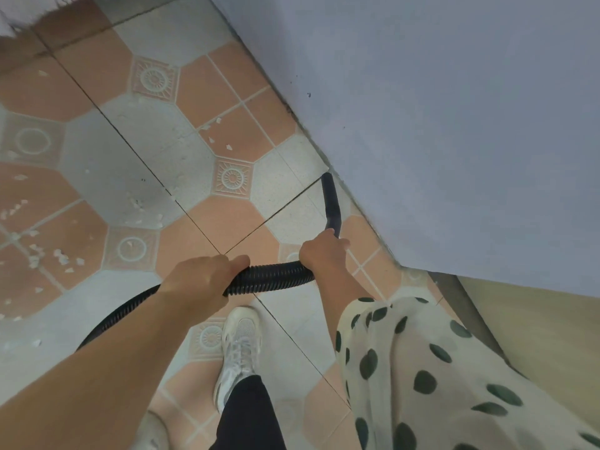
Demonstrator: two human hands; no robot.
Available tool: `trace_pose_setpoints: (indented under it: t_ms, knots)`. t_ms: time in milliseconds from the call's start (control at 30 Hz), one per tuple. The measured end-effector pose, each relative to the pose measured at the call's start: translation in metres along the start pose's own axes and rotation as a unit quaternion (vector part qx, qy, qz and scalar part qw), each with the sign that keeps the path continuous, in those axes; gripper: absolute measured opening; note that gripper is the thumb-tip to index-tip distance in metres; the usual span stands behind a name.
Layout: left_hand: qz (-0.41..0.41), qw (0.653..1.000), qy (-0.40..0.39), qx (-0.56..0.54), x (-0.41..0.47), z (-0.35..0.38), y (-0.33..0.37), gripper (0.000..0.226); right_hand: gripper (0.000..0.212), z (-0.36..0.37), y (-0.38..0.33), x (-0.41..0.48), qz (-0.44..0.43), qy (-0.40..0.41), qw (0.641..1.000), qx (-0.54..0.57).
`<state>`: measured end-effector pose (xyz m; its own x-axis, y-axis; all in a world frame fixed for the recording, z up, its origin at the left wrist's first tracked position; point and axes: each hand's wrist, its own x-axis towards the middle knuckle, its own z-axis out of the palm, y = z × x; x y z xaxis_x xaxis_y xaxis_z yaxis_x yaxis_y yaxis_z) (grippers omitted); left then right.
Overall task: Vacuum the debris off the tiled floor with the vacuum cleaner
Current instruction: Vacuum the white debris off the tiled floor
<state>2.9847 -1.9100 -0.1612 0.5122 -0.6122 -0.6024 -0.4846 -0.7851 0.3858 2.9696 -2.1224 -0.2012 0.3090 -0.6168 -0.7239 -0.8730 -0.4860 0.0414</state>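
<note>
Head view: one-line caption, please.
Left hand and right hand hold the hose, nozzle by the wall; white debris litters the tiles.

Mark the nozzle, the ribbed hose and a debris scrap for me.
nozzle [329, 196]: head view, upper half of the smooth black tube.
ribbed hose [272, 278]: head view, exposed corrugated middle stretch.
debris scrap [229, 147]: head view, centre of one white fragment.

floor tiles [227, 219] are peach and grey octagons with little sun medallions. black ribbed hose [269, 279], cream top [422, 368] with dark green dots.
</note>
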Motion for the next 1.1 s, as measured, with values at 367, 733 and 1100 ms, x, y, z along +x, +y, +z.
trace_pose_setpoints:
  t_ms: [367, 733, 1100]
  knots:
    - [0.015, 1.0, 0.013, 0.004, -0.007, -0.003, 0.003, 0.038, 0.056, -0.009, 0.0, -0.012, -0.034, 0.006, 0.999, 0.02]
    - [-0.041, 0.997, 0.045, -0.039, -0.048, -0.012, -0.044, 0.036, 0.055, 0.007, -0.072, -0.037, -0.137, -0.024, 0.988, -0.07]
    - [-0.077, 0.994, 0.063, -0.051, -0.079, 0.001, -0.077, 0.033, 0.056, 0.036, -0.103, -0.062, -0.197, -0.028, 0.971, -0.136]
